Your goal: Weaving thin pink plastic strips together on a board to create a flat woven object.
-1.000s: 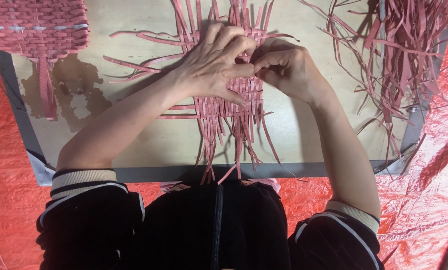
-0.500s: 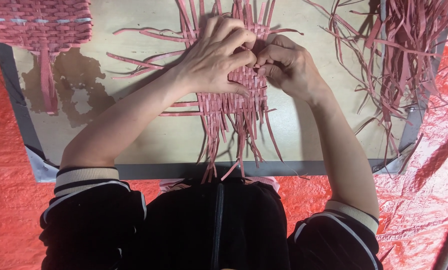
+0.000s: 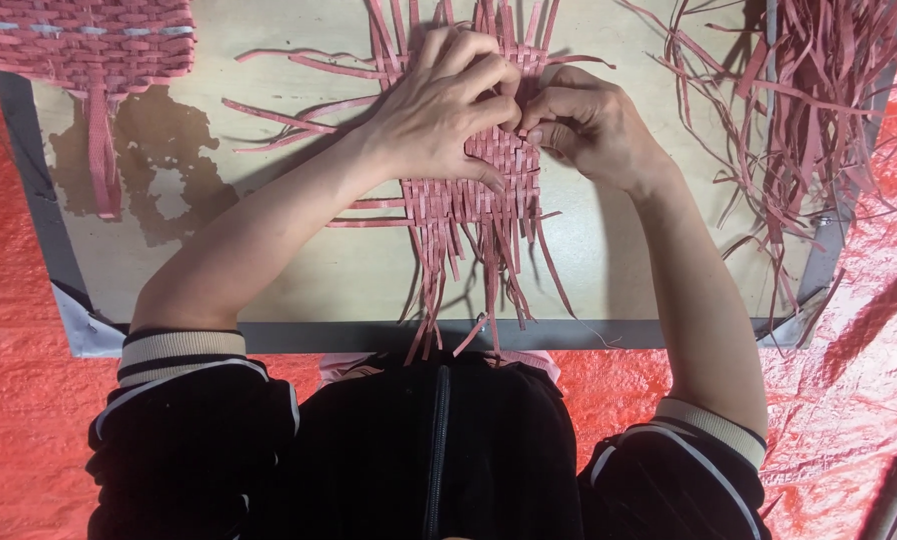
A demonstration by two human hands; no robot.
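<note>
A: While the wooden board (image 3: pixel 269 270) filled most of the frame, where did the woven mat (image 3: pixel 474 200) lie?

B: At upper centre, under both hands. The left hand (image 3: pixel 439 110) lay spread flat on the weave, pinning it; the right hand (image 3: pixel 589 125) was curled, fingertips pinching a pink strip (image 3: pixel 525 110).

A: How was that best done?

B: Judging by it, the flat hand should have pressed firmly while the strip was pushed snug.
</note>
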